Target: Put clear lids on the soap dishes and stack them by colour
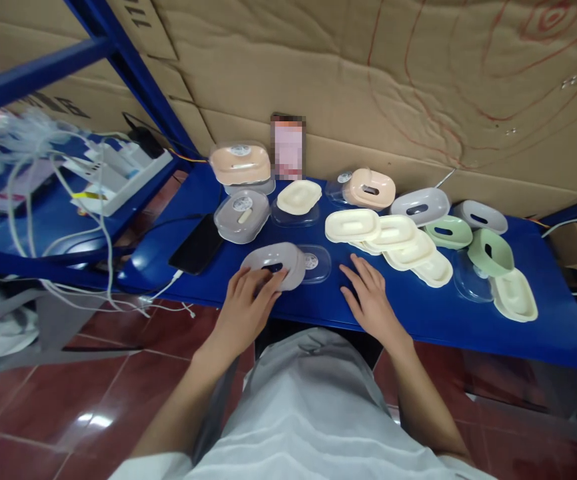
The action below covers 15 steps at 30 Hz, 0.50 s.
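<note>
Near the front edge of the blue table, my left hand grips the near rim of a grey oval plastic dish with a slot in its floor. The dish overlaps a clear lid with a round sticker. My right hand rests on the table with fingers apart and holds nothing. Just beyond its fingertips lie several overlapping cream oval trays. Another cream tray sits on a clear lid behind the grey dish. A lidded grey box stands to the left.
A black phone lies left on the blue table. Behind stand a peach lidded box, a propped phone and a peach dish. Right are grey dishes, green dishes and a cream tray. Cables hang left.
</note>
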Each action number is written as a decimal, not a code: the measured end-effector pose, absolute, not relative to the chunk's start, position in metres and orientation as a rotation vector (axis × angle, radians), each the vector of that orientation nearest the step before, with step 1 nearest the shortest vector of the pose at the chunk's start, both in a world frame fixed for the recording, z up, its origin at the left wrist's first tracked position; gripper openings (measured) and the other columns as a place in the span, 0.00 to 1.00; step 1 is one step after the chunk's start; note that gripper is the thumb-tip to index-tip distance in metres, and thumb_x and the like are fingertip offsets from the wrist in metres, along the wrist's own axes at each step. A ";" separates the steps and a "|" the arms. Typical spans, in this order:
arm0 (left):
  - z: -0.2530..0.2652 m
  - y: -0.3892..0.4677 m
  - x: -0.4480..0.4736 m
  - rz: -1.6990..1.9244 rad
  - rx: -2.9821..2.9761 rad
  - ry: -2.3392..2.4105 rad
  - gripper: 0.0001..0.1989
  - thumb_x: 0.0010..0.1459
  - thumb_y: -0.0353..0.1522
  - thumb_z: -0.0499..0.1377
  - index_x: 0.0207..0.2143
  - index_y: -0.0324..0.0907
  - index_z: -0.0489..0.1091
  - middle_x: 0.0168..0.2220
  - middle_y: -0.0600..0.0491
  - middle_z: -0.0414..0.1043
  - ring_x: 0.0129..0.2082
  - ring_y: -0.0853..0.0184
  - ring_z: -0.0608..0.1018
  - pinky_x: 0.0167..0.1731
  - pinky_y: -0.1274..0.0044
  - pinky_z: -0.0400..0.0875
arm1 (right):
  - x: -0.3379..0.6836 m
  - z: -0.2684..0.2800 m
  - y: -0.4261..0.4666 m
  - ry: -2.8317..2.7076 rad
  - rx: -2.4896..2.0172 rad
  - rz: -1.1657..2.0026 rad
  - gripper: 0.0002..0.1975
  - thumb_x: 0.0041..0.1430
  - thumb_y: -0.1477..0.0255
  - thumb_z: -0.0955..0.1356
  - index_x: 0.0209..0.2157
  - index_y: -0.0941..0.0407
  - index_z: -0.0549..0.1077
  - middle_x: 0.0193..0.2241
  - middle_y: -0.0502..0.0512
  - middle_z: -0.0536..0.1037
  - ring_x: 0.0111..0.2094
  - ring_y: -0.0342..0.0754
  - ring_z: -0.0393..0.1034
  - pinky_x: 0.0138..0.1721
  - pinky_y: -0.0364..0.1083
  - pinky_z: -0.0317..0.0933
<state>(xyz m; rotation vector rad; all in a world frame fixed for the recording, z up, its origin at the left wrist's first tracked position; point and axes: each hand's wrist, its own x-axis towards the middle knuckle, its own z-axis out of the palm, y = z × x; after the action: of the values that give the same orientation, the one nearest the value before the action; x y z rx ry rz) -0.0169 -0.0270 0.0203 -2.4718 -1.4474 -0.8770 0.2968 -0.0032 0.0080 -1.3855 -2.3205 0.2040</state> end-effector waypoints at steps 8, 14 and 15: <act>0.007 -0.074 -0.011 -0.885 -2.546 -1.407 0.18 0.71 0.27 0.60 0.62 0.43 0.71 0.46 0.46 0.79 0.50 0.57 0.78 0.60 0.60 0.70 | 0.322 0.041 0.047 -2.397 -1.448 -0.156 0.25 0.78 0.68 0.60 0.72 0.52 0.64 0.74 0.62 0.62 0.75 0.63 0.56 0.72 0.67 0.52; 0.001 -0.078 0.035 -0.840 -2.857 -1.051 0.21 0.71 0.21 0.55 0.63 0.42 0.72 0.51 0.46 0.79 0.52 0.59 0.78 0.64 0.60 0.68 | 0.356 0.038 0.055 -2.285 -1.552 -0.216 0.27 0.77 0.62 0.62 0.73 0.52 0.62 0.73 0.65 0.64 0.74 0.65 0.56 0.71 0.68 0.52; 0.000 -0.074 0.041 -0.821 -2.890 -1.014 0.22 0.70 0.21 0.55 0.63 0.41 0.71 0.52 0.46 0.79 0.53 0.58 0.78 0.63 0.60 0.69 | 0.363 0.036 0.054 -2.267 -1.563 -0.205 0.27 0.77 0.61 0.62 0.72 0.53 0.63 0.71 0.66 0.67 0.73 0.65 0.59 0.70 0.68 0.53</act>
<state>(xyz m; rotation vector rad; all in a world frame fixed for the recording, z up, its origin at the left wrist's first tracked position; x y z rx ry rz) 0.0405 -0.0740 0.0003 -2.8898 -1.0139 -0.8214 0.3629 0.0541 0.0364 -1.5633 -2.2669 -0.2046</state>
